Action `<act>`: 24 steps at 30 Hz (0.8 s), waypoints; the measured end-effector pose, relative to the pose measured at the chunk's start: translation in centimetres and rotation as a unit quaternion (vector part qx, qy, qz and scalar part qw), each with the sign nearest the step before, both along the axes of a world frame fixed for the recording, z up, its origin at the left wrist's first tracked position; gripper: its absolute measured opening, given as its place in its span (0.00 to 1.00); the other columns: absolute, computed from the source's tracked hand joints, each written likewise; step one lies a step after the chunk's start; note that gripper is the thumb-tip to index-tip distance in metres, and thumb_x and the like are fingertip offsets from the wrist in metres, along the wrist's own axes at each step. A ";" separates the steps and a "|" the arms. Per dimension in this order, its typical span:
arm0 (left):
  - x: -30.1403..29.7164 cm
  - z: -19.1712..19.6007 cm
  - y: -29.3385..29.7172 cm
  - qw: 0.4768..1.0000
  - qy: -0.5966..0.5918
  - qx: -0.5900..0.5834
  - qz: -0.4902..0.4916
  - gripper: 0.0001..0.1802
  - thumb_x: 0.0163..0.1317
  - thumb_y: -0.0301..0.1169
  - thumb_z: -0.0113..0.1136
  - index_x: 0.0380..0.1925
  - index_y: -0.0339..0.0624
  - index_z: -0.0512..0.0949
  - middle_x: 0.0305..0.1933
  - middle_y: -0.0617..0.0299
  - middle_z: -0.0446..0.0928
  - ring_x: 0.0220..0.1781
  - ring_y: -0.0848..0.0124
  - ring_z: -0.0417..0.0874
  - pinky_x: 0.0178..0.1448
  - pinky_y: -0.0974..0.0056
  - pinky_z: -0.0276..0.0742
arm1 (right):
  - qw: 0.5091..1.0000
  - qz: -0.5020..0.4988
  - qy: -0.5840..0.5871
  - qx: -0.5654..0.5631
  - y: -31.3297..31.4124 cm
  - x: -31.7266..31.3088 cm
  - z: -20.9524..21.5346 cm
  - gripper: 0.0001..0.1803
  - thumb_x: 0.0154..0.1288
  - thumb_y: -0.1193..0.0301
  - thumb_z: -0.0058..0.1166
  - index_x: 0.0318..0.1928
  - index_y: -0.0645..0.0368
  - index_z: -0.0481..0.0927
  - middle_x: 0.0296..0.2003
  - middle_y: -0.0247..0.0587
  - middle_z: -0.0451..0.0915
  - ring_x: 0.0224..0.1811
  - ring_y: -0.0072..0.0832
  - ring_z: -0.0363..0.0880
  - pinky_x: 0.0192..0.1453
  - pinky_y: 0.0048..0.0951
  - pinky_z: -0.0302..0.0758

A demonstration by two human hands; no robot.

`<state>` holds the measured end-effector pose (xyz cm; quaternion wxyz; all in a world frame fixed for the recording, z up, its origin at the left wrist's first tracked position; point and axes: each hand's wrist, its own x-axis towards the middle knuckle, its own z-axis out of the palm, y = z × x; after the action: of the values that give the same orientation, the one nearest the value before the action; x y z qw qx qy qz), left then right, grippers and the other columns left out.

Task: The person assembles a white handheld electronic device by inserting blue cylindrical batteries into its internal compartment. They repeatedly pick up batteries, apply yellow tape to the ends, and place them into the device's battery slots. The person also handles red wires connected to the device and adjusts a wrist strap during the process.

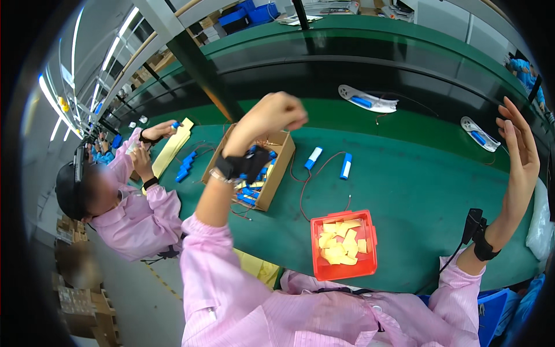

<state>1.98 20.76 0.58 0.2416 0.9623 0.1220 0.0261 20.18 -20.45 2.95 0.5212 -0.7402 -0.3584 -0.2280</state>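
My left hand (278, 113) is raised above the far side of an open cardboard box (278, 173). Its fingers are curled closed, slightly blurred, and hide whatever they may hold. Blue battery packs (247, 196) with wires fill the box, partly covered by my wrist. At the far right my right hand (518, 141) is up with its fingers stretched out, holding nothing. Near it a white curved shell (469, 124) with a blue battery lies on the green belt. Two wired battery packs, one upper left (314, 157) and one right (346, 166), lie on the green table between my arms.
A red bin (316, 248) of yellow paper pieces stands close to me. Another white shell (381, 104) lies farther back. At left a co-worker (124, 214) in pink handles a battery beside a yellow strip (173, 147) and more batteries (185, 168). A clear plastic bag (539, 225) lies at right.
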 end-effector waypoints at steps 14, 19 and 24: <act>-7.3 -11.4 5.5 0.956 0.113 0.232 0.140 0.14 0.49 0.41 0.74 0.30 0.44 0.86 0.32 0.53 0.86 0.38 0.55 0.87 0.47 0.54 0.82 | 0.992 0.099 0.073 0.012 2.7 -0.7 -0.6 0.15 0.74 0.70 0.53 0.55 0.63 0.83 0.43 0.40 0.85 0.46 0.23 0.82 0.57 0.25 0.76; -8.3 -8.9 6.4 0.985 -0.039 0.097 0.136 0.15 0.51 0.37 0.74 0.33 0.40 0.82 0.32 0.57 0.84 0.35 0.64 0.86 0.43 0.62 0.80 | 0.990 0.102 0.093 0.016 2.7 -0.9 -0.3 0.15 0.74 0.70 0.53 0.54 0.63 0.84 0.42 0.39 0.85 0.45 0.22 0.82 0.55 0.24 0.76; -8.4 -1.2 3.7 0.889 -0.339 -0.250 0.180 0.13 0.65 0.32 0.66 0.40 0.36 0.75 0.36 0.57 0.84 0.40 0.75 0.84 0.44 0.69 0.78 | 0.989 0.111 0.092 0.033 2.9 -1.3 -0.2 0.15 0.74 0.70 0.54 0.54 0.64 0.83 0.42 0.39 0.85 0.45 0.23 0.82 0.55 0.23 0.76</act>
<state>-6.41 24.41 -0.58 0.4924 0.7638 0.2065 0.3627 18.88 -17.55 2.74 0.5984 -0.6962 -0.3806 -0.1114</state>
